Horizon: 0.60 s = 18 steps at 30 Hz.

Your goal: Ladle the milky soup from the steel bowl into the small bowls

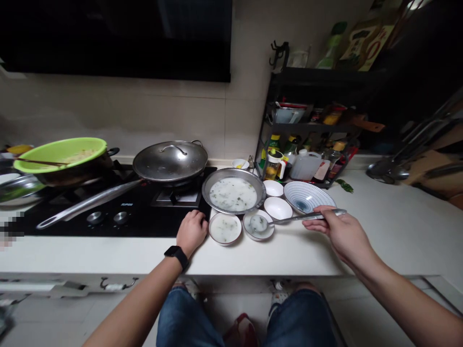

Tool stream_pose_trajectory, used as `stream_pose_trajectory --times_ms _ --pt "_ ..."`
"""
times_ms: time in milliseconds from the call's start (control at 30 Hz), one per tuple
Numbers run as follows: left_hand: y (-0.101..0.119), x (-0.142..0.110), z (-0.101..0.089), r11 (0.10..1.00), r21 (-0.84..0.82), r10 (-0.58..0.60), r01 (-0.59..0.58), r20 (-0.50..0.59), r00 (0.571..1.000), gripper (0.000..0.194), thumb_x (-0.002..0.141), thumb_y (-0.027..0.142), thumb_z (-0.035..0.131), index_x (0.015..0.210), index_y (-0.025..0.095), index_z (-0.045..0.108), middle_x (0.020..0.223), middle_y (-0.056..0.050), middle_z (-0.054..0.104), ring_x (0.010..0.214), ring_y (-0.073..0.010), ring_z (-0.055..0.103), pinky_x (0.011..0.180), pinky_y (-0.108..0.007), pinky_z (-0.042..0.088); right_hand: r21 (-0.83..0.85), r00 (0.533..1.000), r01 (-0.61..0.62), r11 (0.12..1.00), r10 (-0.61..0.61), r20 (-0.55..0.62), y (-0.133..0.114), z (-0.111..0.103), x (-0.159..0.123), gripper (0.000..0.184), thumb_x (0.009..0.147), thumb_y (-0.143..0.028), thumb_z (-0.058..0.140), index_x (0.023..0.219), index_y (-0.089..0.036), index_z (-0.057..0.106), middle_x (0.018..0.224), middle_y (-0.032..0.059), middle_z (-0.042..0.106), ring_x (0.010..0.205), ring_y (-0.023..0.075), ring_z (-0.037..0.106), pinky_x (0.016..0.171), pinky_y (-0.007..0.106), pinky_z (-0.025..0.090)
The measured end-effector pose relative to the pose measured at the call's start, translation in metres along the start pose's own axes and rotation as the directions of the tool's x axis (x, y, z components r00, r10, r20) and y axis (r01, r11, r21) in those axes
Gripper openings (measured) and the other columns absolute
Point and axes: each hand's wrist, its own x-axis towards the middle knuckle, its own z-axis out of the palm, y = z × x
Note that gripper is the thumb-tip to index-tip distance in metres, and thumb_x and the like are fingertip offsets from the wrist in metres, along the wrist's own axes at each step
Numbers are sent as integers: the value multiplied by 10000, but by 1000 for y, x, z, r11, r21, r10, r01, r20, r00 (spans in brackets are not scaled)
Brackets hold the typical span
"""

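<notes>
My right hand (338,230) grips a metal ladle (296,218) by its handle. The ladle's round head, with pale liquid in it, is over or in a small bowl (266,236). To the left, a second small bowl (224,229) holds whitish soup with green bits. My left hand (191,233), in a loose fist with a dark watch at the wrist, lies on the counter beside that bowl; its fingertips are partly hidden. Behind the two bowls, a wide metal basin (234,194) contains the same soup. Two white bowls (278,208) stand to the basin's right.
A patterned bowl (309,196) stands at the right, before a rack of bottles (307,126). A lidded wok (170,161) sits on the black stove (141,217), its long handle pointing front-left. Farther left is a green basket (61,152) with chopsticks. A range hood (115,38) hangs above.
</notes>
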Motion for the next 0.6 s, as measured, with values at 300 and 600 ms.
stream_pose_trajectory --times_ms 300,600 --pt "2 0 -1 1000 -13 -1 1 -3 1000 224 962 198 501 953 212 724 1038 -112 705 1006 -290 627 954 -439 518 5 1000 21 1000 -21 -19 -36 13 12 124 973 -142 576 880 -168 654 618 91 747 589 218 793 584 262 667" --pt "2 0 -1 1000 -27 -16 16 2 1000 194 961 192 520 943 221 710 1052 -106 701 1027 -284 632 956 -430 518 29 990 136 990 -137 45 -47 60 58 127 993 -175 556 897 -202 636 592 61 725 608 213 794 608 279 678"
